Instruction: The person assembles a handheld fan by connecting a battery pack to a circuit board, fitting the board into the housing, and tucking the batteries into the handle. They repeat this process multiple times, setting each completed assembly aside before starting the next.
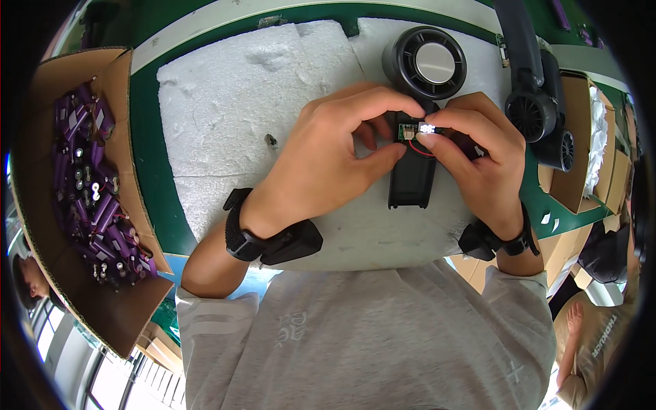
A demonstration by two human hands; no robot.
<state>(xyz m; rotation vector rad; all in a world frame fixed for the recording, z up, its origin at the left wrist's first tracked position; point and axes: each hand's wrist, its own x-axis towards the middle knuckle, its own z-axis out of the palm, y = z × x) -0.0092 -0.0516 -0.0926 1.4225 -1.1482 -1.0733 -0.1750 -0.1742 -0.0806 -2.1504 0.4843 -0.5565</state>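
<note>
- Carton, left (130, 318): open; contains a heap of purple-wrapped cells (102, 215).
- Carton, right (582, 140): open; white wrapping (597, 133) inside.
- Handheld fan (410, 183): on white foam (236, 102) over green surface (152, 102); its opened handle contains a circuit board (408, 132), partly lit, with red wire.
- Left hand (335, 147): half-curled, fingertips at handle; grip cannot be told.
- Right hand (485, 140): thumb and forefinger pinching the board's lit end.

Matt plastic fan (425, 63), rough foam (232, 113)
</note>
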